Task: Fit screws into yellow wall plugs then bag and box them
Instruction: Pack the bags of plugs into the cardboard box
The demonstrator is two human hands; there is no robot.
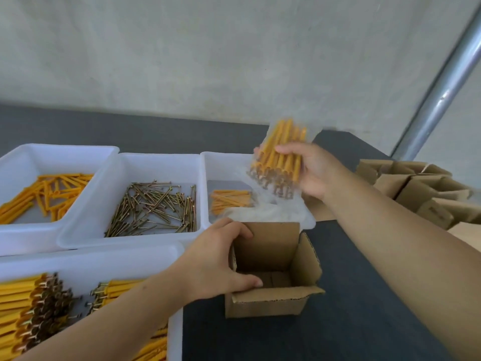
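My right hand (316, 169) grips a clear plastic bag (282, 157) packed with yellow wall plugs, screw heads pointing down, held in the air above and behind an open cardboard box (270, 300). My left hand (221, 259) holds the box's left wall, thumb inside at the front and fingers over the back flap. The box's inside looks empty. A white tray (86, 259) at the bottom left holds plugs with screws fitted. Behind it stand trays of bare yellow plugs (46, 191), loose brass screws (156, 204) and a few more plugs (230, 200).
Several folded cardboard boxes (421, 188) lie at the right on the dark table (351, 321). A metal pole (442, 92) slants up at the far right. A grey wall stands behind the table.
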